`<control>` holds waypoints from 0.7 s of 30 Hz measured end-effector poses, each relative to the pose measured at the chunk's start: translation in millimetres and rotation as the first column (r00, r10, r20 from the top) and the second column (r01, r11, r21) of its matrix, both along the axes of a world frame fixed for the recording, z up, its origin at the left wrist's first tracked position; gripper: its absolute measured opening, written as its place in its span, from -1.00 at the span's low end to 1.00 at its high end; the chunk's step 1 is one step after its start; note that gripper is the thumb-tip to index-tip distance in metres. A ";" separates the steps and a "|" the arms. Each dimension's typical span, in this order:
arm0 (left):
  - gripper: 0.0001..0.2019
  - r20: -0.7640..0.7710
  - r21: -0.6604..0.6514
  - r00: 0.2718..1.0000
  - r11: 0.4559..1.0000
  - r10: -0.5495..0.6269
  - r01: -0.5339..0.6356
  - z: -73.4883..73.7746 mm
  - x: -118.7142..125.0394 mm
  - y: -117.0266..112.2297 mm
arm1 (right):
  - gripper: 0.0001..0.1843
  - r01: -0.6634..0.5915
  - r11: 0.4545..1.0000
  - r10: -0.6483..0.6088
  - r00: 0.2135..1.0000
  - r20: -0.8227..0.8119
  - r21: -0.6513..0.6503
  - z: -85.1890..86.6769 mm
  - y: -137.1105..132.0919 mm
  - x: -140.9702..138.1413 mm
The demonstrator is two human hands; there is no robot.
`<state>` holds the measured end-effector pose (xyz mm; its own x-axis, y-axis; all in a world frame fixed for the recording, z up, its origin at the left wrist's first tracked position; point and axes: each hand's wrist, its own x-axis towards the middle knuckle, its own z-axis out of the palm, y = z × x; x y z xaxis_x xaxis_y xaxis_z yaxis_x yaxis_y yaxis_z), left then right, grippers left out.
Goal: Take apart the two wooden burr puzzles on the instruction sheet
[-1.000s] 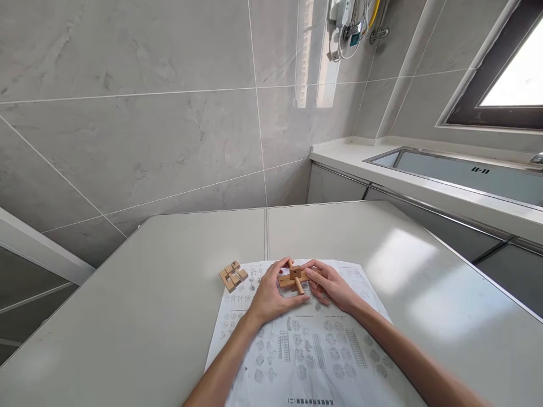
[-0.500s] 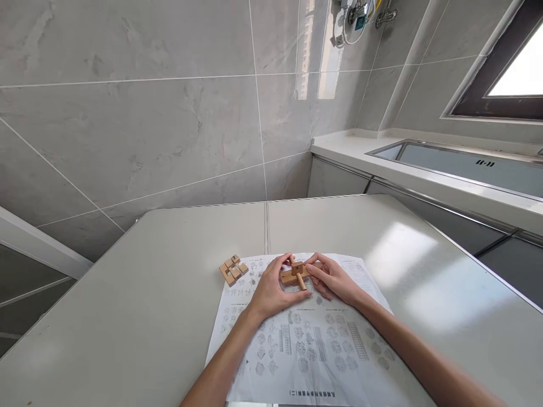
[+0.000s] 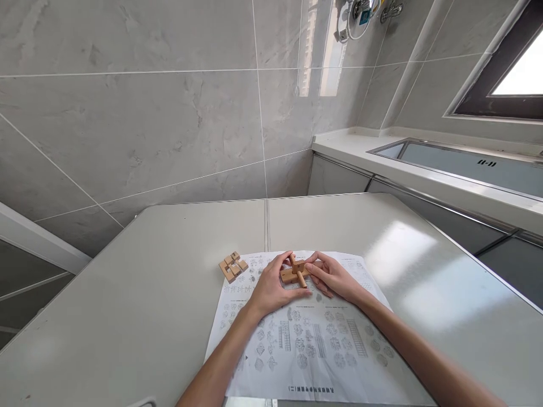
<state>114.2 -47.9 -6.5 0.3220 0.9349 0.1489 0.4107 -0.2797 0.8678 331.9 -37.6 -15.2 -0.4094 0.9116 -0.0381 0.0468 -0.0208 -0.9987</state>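
Observation:
Wooden burr puzzle pieces (image 3: 289, 276) are joined in a cross between my hands, above the printed sheet (image 3: 311, 373). My left hand (image 3: 271, 289) is closed around the left side, its fingers at the far end of a round wooden rod (image 3: 301, 280) and its thumb by the near end. From the right, my right hand (image 3: 336, 279) pinches the pieces with thumb and fingers. A small numbered block (image 3: 298, 265) sits across the middle, against the rod. To the left, a separate group of notched wooden pieces (image 3: 233, 267) lies at the sheet's corner.
A pale table (image 3: 169, 294) with a centre seam carries the sheet, which shows rows of small puzzle drawings. Grey tiled wall (image 3: 169, 124) rises behind it. On the right are a white counter (image 3: 348, 148) with a sink (image 3: 458, 167) and a window.
The small numbered block has turned slightly to the right under my right fingers. Both hands keep nearly the same place, and the view has shifted a little.

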 end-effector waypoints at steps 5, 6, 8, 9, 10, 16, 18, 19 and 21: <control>-0.02 -0.006 0.007 1.000 1.000 0.019 -0.018 -1.8 0.1 1.2 | -0.53 0.001 1.000 -0.001 1.000 0.003 -0.007 0.0 -0.5 0.7; -0.02 -0.009 0.010 1.000 1.000 0.019 -0.019 -1.4 0.2 1.0 | -0.53 -0.001 1.000 0.001 1.000 0.002 -0.007 0.4 -0.8 0.6; -0.02 -0.013 0.016 1.000 1.000 0.016 -0.016 0.3 0.5 0.2 | -0.54 -0.001 1.000 0.001 1.000 -0.002 -0.003 1.7 -1.7 0.2; -0.03 -0.015 0.018 1.000 1.000 0.014 -0.013 1.5 0.7 -0.5 | -0.54 0.003 1.000 -0.003 1.000 -0.004 -0.002 2.4 -2.1 0.0; -0.04 -0.018 0.021 1.000 1.000 0.011 -0.011 2.8 0.8 -1.3 | -0.54 0.007 1.000 -0.007 1.000 -0.006 -0.003 3.1 -2.5 -0.2; -0.08 -0.048 0.043 0.999 0.999 0.011 -0.009 8.4 1.1 -4.6 | -0.55 0.018 1.000 -0.018 1.000 -0.011 -0.016 4.9 -2.9 0.8; -0.08 -0.052 0.047 0.999 0.999 0.009 -0.006 8.4 1.2 -4.4 | -0.55 0.020 1.000 -0.020 1.000 -0.006 -0.013 4.8 -2.5 1.7; -0.08 -0.051 0.047 0.999 0.999 0.008 -0.006 8.0 1.3 -4.1 | -0.55 0.021 1.000 -0.021 1.000 -0.002 -0.012 4.6 -2.4 2.2; -0.08 -0.043 0.044 0.999 0.999 0.008 -0.006 7.1 1.3 -3.5 | -0.56 0.022 1.000 -0.022 1.000 -0.001 -0.008 3.9 -2.2 3.0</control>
<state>115.6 -51.4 0.7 0.3222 0.9301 0.1762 0.4497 -0.3142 0.8361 334.9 -39.8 -11.3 -0.3892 0.9201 -0.0450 0.0448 -0.0299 -0.9985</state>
